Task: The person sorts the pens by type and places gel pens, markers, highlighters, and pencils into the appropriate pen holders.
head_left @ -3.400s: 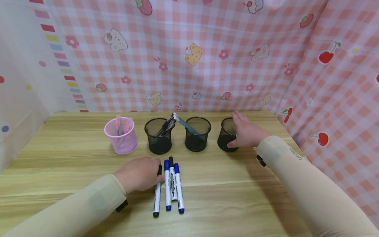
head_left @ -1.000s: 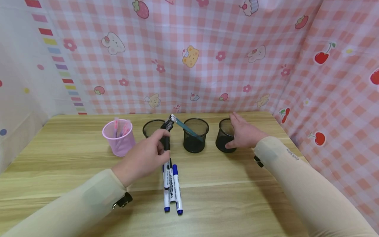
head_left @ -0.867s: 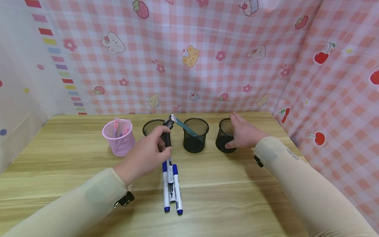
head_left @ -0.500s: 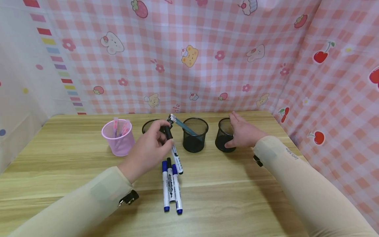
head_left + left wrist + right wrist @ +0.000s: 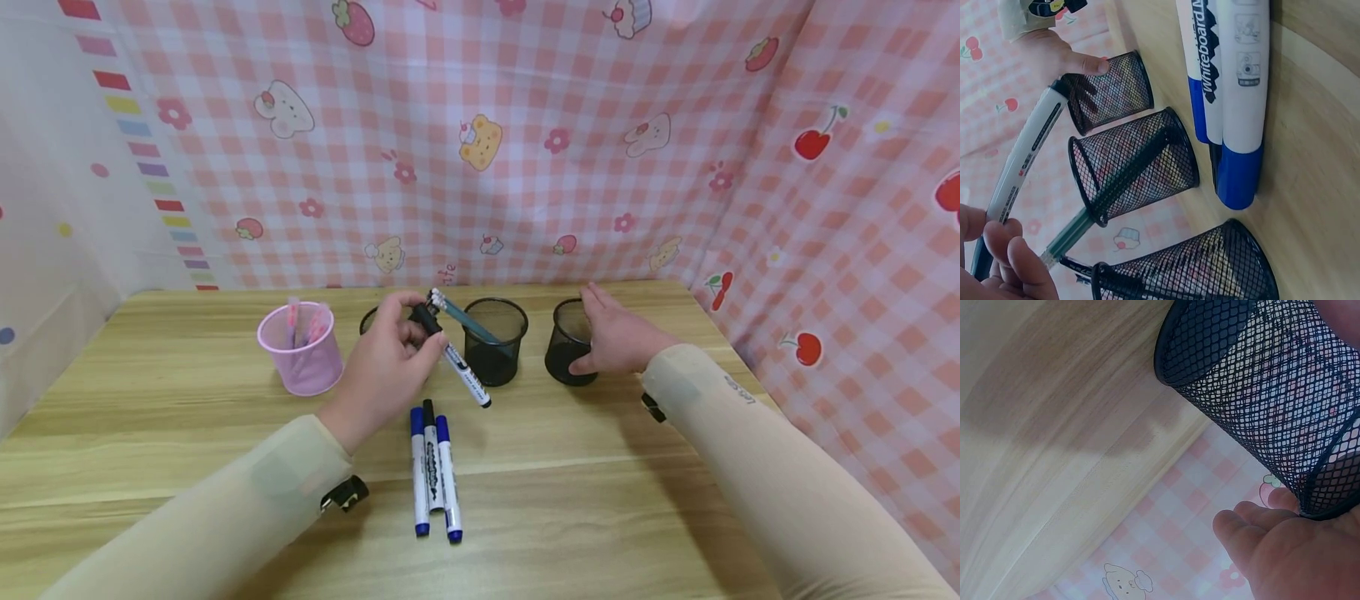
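Note:
My left hand [image 5: 384, 367] pinches a whiteboard marker [image 5: 468, 379] by its black cap. The marker's white barrel slants down to the right, above the table, in front of the middle black mesh pen holder [image 5: 491, 365]. In the left wrist view the same marker [image 5: 1030, 144] shows between thumb and fingers. My right hand [image 5: 621, 337] holds the rightmost mesh pen holder [image 5: 567, 360], thumb at the front and fingers along the far side; no pens show inside. Three more markers [image 5: 433, 471], two blue-capped and one black-capped, lie side by side below the left hand.
A pink pen holder [image 5: 307, 371] with pink pens stands at the left. Another black mesh holder [image 5: 1194, 269], mostly behind my left hand in the head view, contains black pens. Teal pencils [image 5: 472, 321] lean in the middle holder. A checked cloth [image 5: 480, 192] hangs behind the table.
My left hand has picked up the black-capped marker from the table, raised it over the other markers and swung its lower end to the right. My right hand stays at the right holder.

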